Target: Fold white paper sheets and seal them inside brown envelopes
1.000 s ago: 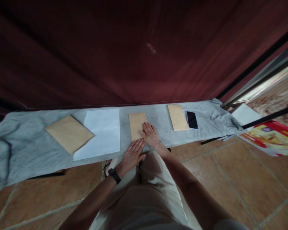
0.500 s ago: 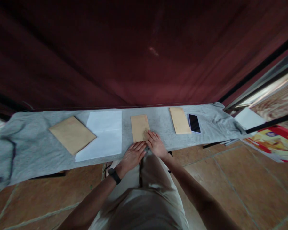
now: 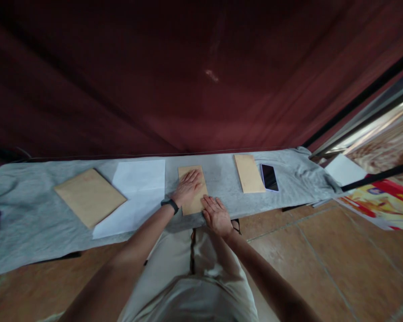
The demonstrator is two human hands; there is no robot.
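Observation:
A brown paper envelope [image 3: 195, 202] lies flat on the grey cloth in front of me. My left hand [image 3: 187, 186], with a dark band on its wrist, rests flat across the envelope's upper part, fingers stretched out. At the envelope's lower right edge lies my right hand [image 3: 217, 216], its fingers extended and their tips touching the paper. Neither hand grips anything. Part of the envelope is hidden under the left hand.
Grey cloth [image 3: 221, 179] covers the long narrow table. To the left, several brown envelopes or one thick one [image 3: 90, 197] overlap white paper sheets [image 3: 141, 192]. On the right are another brown envelope stack [image 3: 249, 174] and a phone [image 3: 269, 177]. A dark red curtain [image 3: 195, 98] hangs behind.
My left hand has slid from the envelope's near edge up onto its upper part. My right hand has moved slightly down, to the lower right edge. The view has shifted a little.

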